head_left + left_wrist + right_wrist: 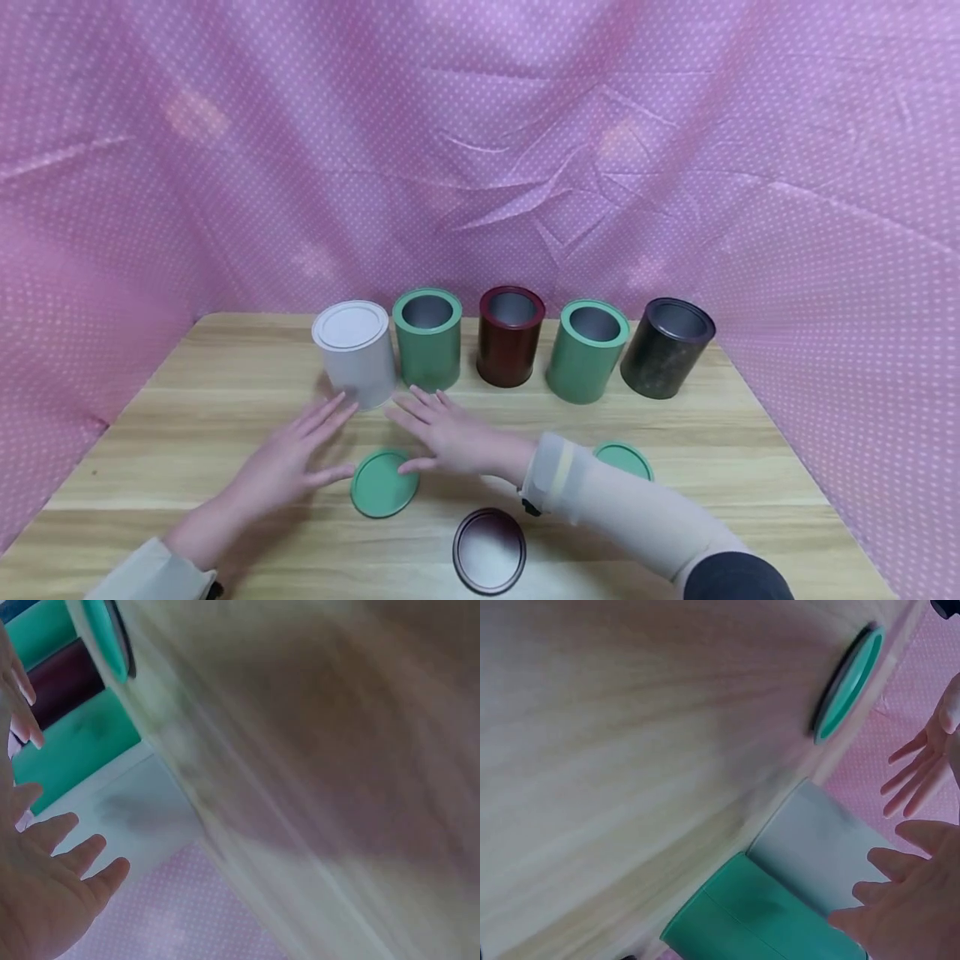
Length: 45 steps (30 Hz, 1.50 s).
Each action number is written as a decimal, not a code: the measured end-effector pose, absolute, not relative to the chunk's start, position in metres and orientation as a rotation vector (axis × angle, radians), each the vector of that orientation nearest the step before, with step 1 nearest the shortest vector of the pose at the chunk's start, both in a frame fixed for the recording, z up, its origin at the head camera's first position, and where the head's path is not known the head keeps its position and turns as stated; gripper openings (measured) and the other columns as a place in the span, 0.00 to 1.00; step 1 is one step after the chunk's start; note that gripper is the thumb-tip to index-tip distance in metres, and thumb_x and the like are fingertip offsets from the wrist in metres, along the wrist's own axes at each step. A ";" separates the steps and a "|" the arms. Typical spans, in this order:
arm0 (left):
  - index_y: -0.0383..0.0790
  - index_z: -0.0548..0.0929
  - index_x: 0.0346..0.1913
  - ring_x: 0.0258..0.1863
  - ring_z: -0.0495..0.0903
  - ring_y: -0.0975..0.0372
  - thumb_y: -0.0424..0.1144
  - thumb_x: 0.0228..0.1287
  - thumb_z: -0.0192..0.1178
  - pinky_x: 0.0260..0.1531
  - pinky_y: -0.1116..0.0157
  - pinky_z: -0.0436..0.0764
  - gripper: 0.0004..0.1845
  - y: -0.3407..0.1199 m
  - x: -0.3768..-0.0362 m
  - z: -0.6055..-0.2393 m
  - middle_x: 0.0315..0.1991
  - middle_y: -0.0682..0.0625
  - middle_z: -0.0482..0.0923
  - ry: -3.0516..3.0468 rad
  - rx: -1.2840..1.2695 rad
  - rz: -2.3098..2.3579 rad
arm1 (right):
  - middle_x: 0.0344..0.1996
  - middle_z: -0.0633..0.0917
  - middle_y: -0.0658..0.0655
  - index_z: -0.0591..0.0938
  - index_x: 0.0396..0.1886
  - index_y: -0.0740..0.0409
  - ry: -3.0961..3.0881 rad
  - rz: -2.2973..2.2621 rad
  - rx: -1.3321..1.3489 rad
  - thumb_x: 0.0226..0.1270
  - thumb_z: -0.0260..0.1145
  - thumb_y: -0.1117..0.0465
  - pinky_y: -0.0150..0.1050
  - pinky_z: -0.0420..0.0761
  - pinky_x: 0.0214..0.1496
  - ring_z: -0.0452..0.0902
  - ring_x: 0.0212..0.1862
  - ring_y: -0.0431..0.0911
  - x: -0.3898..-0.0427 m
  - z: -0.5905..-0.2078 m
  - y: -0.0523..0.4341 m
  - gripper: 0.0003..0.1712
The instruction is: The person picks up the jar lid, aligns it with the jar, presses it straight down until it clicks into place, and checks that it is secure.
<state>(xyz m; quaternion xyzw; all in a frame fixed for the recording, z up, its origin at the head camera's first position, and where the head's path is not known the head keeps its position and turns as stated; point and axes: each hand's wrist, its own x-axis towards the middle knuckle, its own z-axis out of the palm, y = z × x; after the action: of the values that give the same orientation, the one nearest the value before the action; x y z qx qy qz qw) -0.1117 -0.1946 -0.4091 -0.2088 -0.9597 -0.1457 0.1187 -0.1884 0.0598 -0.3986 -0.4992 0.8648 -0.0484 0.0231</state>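
At the left end of a row of cans stands a white can (pixel 362 371) with its white lid (pixel 351 325) on. My left hand (pixel 288 454) is in front of it with fingers spread, the fingertips close to its lower front. My right hand (pixel 450 437), also holding nothing, reaches across with straight fingers near the white can and the left green can (pixel 430 354). Between the two hands a green lid (pixel 384 496) lies on the table. In the right wrist view the fingers overlap the white can (pixel 810 844) and a green can (pixel 757 919).
Further right stand a dark red can (pixel 507 350), another green can (pixel 581 367) and a black can (pixel 660 358), all without lids. A dark lid (pixel 489 554) lies in front. Partly behind my right forearm is a second green lid (pixel 626 458). Pink dotted cloth (pixel 480 167) surrounds the wooden table (pixel 150 433).
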 end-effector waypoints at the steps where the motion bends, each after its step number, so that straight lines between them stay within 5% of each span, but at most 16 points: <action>1: 0.43 0.64 0.72 0.67 0.64 0.39 0.56 0.56 0.67 0.57 0.34 0.68 0.44 -0.194 -0.110 -0.411 0.73 0.38 0.59 -2.811 -0.613 -0.425 | 0.77 0.55 0.56 0.55 0.77 0.51 2.673 -0.142 -1.541 0.66 0.58 0.36 0.57 0.55 0.75 0.44 0.78 0.55 -0.188 -0.400 0.060 0.47; 16: 0.44 0.62 0.73 0.70 0.60 0.40 0.59 0.55 0.66 0.58 0.34 0.67 0.46 -0.192 -0.108 -0.422 0.74 0.38 0.56 -2.873 -0.616 -0.442 | 0.77 0.53 0.58 0.54 0.77 0.48 2.668 -0.110 -1.432 0.65 0.56 0.33 0.49 0.54 0.77 0.47 0.77 0.56 -0.178 -0.409 0.060 0.47; 45: 0.38 0.61 0.73 0.68 0.62 0.37 0.68 0.53 0.60 0.61 0.37 0.66 0.52 -0.200 -0.114 -0.431 0.71 0.33 0.60 -2.998 -0.706 -0.505 | 0.76 0.56 0.58 0.54 0.77 0.50 2.592 -0.170 -1.296 0.63 0.62 0.36 0.50 0.57 0.76 0.52 0.76 0.57 -0.181 -0.421 0.054 0.50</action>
<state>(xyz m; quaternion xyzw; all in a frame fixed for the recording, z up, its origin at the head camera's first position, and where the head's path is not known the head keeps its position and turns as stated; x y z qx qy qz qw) -0.1138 -0.2005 -0.4312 -0.2262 -0.9605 -0.1616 0.0101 -0.1806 0.0536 -0.4208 -0.4432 0.8865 -0.0582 0.1193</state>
